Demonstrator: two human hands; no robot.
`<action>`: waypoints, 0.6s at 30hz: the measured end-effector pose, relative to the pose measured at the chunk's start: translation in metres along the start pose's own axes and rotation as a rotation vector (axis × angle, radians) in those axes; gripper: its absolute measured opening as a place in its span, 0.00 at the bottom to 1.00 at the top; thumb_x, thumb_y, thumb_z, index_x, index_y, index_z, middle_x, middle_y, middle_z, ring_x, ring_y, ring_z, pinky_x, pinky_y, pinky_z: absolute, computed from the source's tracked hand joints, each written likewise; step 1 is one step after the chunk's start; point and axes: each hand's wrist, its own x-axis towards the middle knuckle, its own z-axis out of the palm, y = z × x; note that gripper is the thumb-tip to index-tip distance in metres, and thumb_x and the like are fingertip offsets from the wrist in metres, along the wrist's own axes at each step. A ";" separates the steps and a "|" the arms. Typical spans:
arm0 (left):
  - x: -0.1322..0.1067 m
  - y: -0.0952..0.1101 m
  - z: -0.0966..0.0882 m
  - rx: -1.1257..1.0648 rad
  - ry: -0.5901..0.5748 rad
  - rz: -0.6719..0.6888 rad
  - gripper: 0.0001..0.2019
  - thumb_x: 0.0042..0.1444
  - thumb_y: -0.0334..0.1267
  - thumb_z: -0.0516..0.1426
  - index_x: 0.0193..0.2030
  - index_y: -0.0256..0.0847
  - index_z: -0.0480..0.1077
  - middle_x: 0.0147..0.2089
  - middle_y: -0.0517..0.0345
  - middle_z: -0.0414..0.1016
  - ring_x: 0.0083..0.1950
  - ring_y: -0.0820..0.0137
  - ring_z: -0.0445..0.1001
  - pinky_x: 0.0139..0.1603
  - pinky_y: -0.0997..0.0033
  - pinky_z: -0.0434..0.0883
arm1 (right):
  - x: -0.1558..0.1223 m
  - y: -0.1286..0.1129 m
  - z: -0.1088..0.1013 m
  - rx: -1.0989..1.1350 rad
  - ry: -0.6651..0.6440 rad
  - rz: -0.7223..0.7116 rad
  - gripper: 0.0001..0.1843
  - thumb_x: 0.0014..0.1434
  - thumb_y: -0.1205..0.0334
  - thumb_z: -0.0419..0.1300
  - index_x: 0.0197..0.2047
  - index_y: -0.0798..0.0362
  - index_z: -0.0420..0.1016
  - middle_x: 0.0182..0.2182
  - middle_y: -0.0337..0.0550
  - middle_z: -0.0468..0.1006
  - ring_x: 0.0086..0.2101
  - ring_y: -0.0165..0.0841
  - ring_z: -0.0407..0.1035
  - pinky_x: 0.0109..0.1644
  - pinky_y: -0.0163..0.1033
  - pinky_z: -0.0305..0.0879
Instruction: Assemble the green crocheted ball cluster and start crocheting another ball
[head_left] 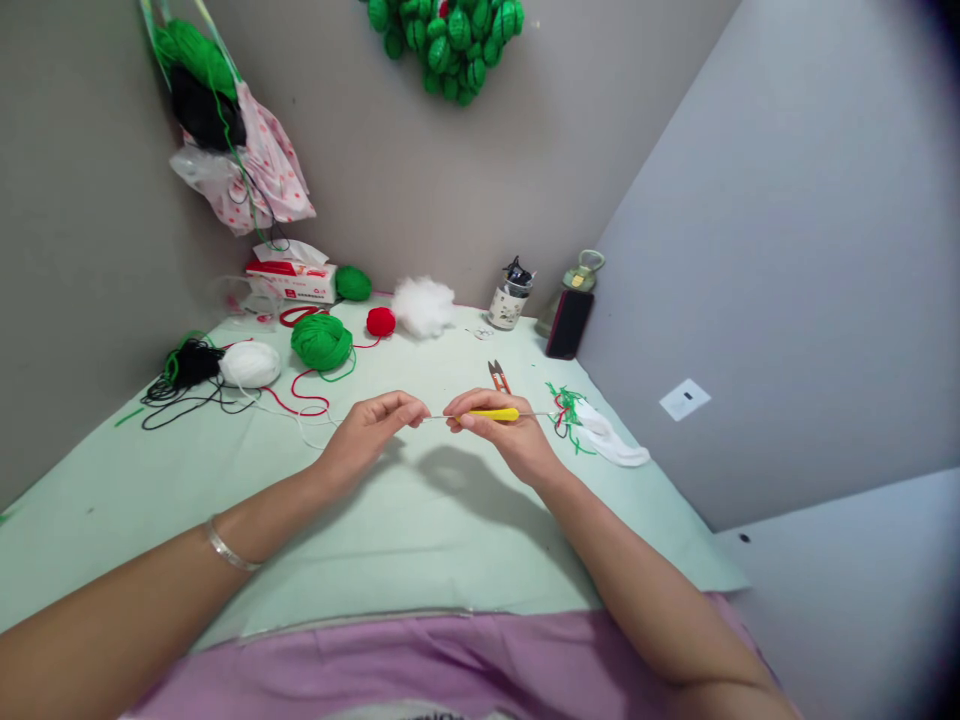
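Observation:
My right hand point(504, 432) grips a crochet hook by its yellow handle point(491, 413), and the thin metal shaft points left. Facing it, my left hand point(379, 425) is closed in a pinch at the hook's tip. White yarn point(300, 425) runs from a white yarn ball point(251, 364) to the left hand; the bit between the fingertips is too small to make out. A green yarn ball point(321, 341) and a small red yarn ball point(381, 321) lie beyond the left hand. Thread snips point(499, 376) rest just past the right hand.
Black yarn point(193, 364) lies tangled at the left. White stuffing point(424, 306), a tissue box point(292, 278), a jar point(510, 300), a bottle point(583, 270) and a phone point(570, 324) line the back. Yarn scraps point(574, 410) and white cloth point(616, 443) sit right.

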 end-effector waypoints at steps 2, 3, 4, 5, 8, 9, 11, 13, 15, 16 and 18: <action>0.000 -0.001 0.000 -0.010 0.021 -0.002 0.18 0.62 0.55 0.57 0.36 0.42 0.77 0.38 0.56 0.76 0.45 0.65 0.72 0.52 0.66 0.67 | 0.001 0.002 -0.001 0.025 0.020 0.010 0.07 0.56 0.57 0.70 0.37 0.49 0.83 0.37 0.43 0.81 0.37 0.34 0.75 0.45 0.42 0.71; 0.000 -0.002 0.000 -0.017 0.032 -0.010 0.19 0.62 0.55 0.56 0.37 0.42 0.78 0.39 0.56 0.77 0.45 0.64 0.73 0.53 0.66 0.68 | 0.001 0.003 -0.001 0.030 0.023 0.011 0.07 0.56 0.57 0.70 0.37 0.49 0.83 0.37 0.43 0.82 0.36 0.34 0.75 0.45 0.42 0.72; 0.001 -0.003 0.000 -0.022 0.041 -0.018 0.19 0.62 0.56 0.56 0.37 0.42 0.78 0.39 0.55 0.77 0.45 0.64 0.73 0.53 0.66 0.68 | 0.001 0.003 -0.001 0.032 0.022 0.009 0.07 0.55 0.57 0.70 0.37 0.49 0.83 0.37 0.43 0.82 0.36 0.34 0.75 0.45 0.42 0.72; 0.001 -0.004 0.000 -0.026 0.047 -0.021 0.19 0.62 0.56 0.56 0.37 0.42 0.78 0.38 0.55 0.77 0.45 0.64 0.73 0.52 0.66 0.68 | 0.001 0.003 -0.001 0.032 0.018 0.007 0.07 0.55 0.57 0.71 0.36 0.49 0.83 0.37 0.43 0.82 0.36 0.34 0.75 0.45 0.42 0.72; 0.001 -0.006 -0.001 -0.026 0.036 -0.002 0.19 0.62 0.55 0.56 0.35 0.42 0.78 0.36 0.56 0.76 0.43 0.65 0.73 0.51 0.67 0.68 | 0.001 0.002 0.000 0.028 0.004 0.001 0.07 0.55 0.57 0.70 0.37 0.49 0.83 0.38 0.43 0.81 0.37 0.34 0.74 0.46 0.42 0.72; 0.001 -0.006 -0.001 -0.024 0.026 0.006 0.19 0.63 0.55 0.56 0.35 0.42 0.78 0.35 0.57 0.75 0.43 0.65 0.73 0.51 0.67 0.68 | 0.001 0.002 0.000 0.026 0.001 0.001 0.07 0.55 0.57 0.70 0.37 0.49 0.83 0.38 0.43 0.81 0.37 0.34 0.74 0.46 0.42 0.72; 0.001 -0.006 -0.001 -0.015 0.002 0.016 0.18 0.63 0.54 0.56 0.35 0.42 0.77 0.35 0.57 0.75 0.42 0.65 0.72 0.50 0.67 0.67 | 0.001 0.001 0.000 0.022 -0.004 0.005 0.07 0.55 0.57 0.71 0.36 0.49 0.83 0.39 0.43 0.81 0.38 0.34 0.74 0.47 0.42 0.72; 0.001 -0.004 -0.002 0.000 -0.014 0.016 0.17 0.62 0.54 0.57 0.35 0.43 0.77 0.35 0.58 0.75 0.43 0.65 0.72 0.50 0.67 0.66 | 0.000 0.001 -0.001 0.012 -0.012 0.011 0.06 0.55 0.57 0.71 0.36 0.49 0.83 0.39 0.43 0.81 0.38 0.34 0.75 0.46 0.42 0.71; 0.001 -0.003 -0.002 0.008 -0.022 0.013 0.16 0.62 0.53 0.58 0.34 0.43 0.77 0.35 0.58 0.74 0.43 0.65 0.71 0.49 0.68 0.65 | 0.000 0.001 -0.001 -0.005 -0.027 0.003 0.05 0.56 0.58 0.71 0.36 0.48 0.83 0.40 0.42 0.81 0.38 0.33 0.75 0.46 0.41 0.71; 0.000 -0.003 -0.002 0.007 -0.023 0.012 0.16 0.62 0.53 0.58 0.34 0.43 0.77 0.35 0.58 0.74 0.43 0.65 0.71 0.49 0.68 0.65 | 0.000 0.000 -0.001 -0.016 -0.039 -0.006 0.05 0.56 0.59 0.70 0.37 0.48 0.83 0.40 0.43 0.81 0.39 0.33 0.75 0.47 0.41 0.71; 0.000 -0.003 -0.002 -0.001 -0.023 0.015 0.16 0.62 0.53 0.58 0.34 0.43 0.76 0.35 0.58 0.73 0.43 0.65 0.71 0.50 0.67 0.64 | -0.001 0.000 -0.001 -0.042 -0.065 -0.031 0.04 0.58 0.59 0.69 0.37 0.48 0.84 0.41 0.43 0.81 0.41 0.34 0.75 0.47 0.41 0.71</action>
